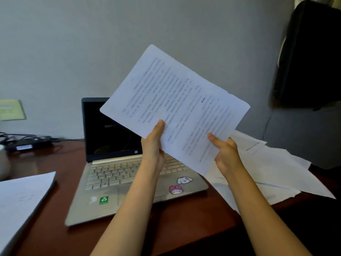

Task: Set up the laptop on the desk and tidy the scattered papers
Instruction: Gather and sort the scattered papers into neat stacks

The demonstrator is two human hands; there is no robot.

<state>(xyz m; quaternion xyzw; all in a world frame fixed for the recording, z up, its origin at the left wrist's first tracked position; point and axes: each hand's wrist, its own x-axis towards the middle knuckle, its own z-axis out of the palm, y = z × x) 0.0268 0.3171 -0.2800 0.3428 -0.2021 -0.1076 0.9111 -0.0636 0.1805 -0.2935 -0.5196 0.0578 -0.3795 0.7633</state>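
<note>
While both hands grip it, we note a printed sheet (175, 108) held tilted in the air above the open laptop (118, 174). Left hand (154, 143) pinches the lower edge, thumb on the printed face; right hand (226, 154) clamps the lower right corner. Laptop sits mid-bench (60, 163), screen dark, stickers on the palm rest. Loose papers (273, 170) lie heaped just right of it; one more sheet (22, 200) lies at front left. Power adapter (29, 144) rests at far left.
</note>
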